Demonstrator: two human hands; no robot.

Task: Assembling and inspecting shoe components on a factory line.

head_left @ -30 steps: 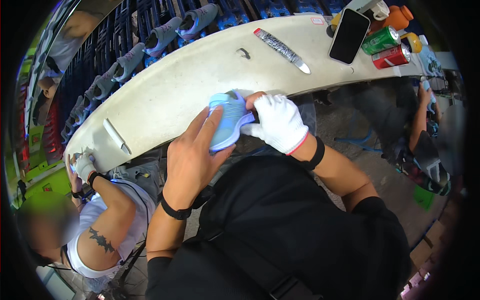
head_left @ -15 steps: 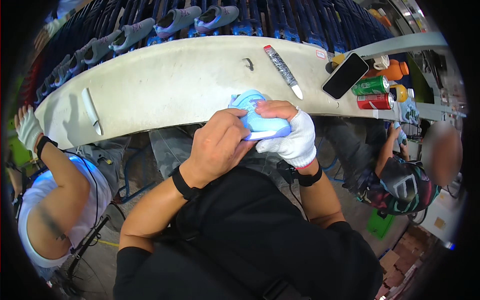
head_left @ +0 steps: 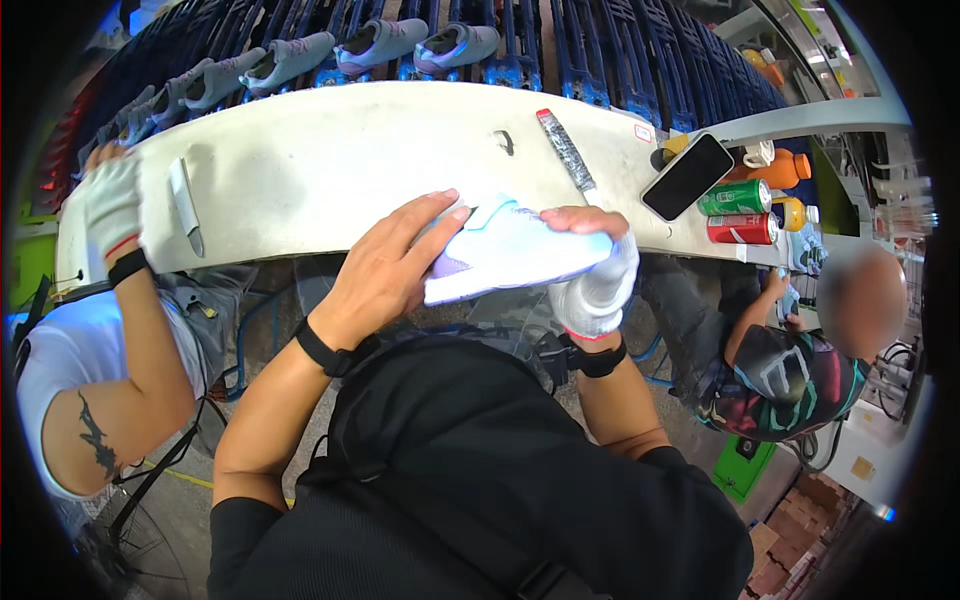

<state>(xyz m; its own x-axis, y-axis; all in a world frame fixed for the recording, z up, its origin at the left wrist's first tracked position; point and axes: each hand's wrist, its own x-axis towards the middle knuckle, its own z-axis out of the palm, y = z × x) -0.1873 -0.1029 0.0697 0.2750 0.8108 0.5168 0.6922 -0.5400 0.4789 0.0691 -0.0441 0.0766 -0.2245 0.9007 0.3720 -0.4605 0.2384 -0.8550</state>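
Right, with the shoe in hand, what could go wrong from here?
The wrapped-handle knife lies with its blade end toward the partly gloved right hand; reaching forward might cut it.
The shoe, gripped by that hand with the left hand against its heel, might drop if the grip slips.
The green can and red can are beside the phone; a knock could spill any drink inside.

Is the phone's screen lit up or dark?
Dark: the phone lies with its screen facing up, plain black, with no picture glowing on it.
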